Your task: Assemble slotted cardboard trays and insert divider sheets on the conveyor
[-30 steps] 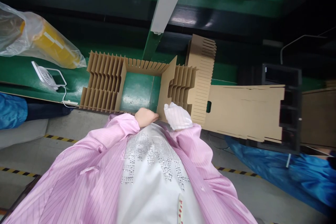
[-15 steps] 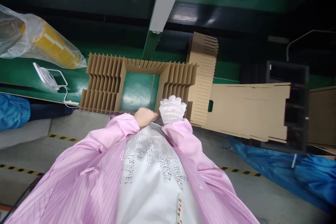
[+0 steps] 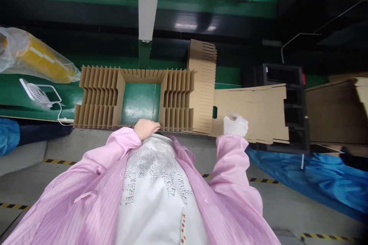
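A slotted cardboard divider (image 3: 97,97) stands on the green bench in front of me, its upright fins grouped at both sides of an open middle. My left hand (image 3: 146,128), bare, rests at the near edge of that middle with its fingers curled round the divider's front strip. Over to the right, my right hand (image 3: 235,124) in a white glove is over the near part of a flat cardboard sheet (image 3: 258,111). Blur hides its fingers, and I cannot tell whether it touches the sheet. Slotted cardboard strips (image 3: 202,84) lie between divider and sheet.
At the left are a small white fan (image 3: 37,92) and a yellow roll (image 3: 48,55) in clear plastic. A black crate (image 3: 297,122) stands beyond the sheet, with more cardboard (image 3: 335,113) farther right. A grey post (image 3: 148,7) comes down behind the divider.
My right hand has moved right, from the divider's near edge to over the flat sheet. My left hand stays at the divider's front. The view has shifted slightly right.
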{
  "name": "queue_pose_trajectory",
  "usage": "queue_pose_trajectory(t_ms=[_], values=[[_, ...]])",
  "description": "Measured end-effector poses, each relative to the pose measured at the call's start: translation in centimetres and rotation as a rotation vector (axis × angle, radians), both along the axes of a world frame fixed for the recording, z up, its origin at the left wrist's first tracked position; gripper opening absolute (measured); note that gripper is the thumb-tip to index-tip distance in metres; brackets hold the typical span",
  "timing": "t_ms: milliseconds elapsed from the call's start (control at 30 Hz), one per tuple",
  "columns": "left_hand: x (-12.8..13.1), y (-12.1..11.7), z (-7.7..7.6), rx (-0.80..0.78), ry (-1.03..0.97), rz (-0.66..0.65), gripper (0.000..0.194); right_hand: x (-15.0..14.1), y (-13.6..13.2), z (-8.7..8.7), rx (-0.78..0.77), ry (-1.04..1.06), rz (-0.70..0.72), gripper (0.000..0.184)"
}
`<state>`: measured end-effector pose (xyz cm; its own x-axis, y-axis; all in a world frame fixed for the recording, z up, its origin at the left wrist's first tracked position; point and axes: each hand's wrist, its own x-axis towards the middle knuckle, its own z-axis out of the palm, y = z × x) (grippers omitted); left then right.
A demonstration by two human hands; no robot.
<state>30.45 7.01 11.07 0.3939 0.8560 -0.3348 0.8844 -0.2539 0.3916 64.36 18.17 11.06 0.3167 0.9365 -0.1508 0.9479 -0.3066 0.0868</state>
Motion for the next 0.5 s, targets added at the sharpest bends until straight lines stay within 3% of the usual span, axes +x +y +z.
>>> queue_pose_trajectory(t_ms=[100,300,500], values=[[0.0,0.1,0.2,-0.008,0.006,0.011,0.03,3.8,-1.3,0.5,-0.158,-0.036,-0.176,0.047],[0.3,0.0,0.4,0.002,-0.011,0.071,0.03,4.8,-3.6,2.2,-0.29,0.013,-0.093,0.071],[0.5,-0.3,0.3,0.016,-0.009,0.101,0.03,5.3,-2.7,1.7,-0.205,-0.044,-0.281,0.066]])
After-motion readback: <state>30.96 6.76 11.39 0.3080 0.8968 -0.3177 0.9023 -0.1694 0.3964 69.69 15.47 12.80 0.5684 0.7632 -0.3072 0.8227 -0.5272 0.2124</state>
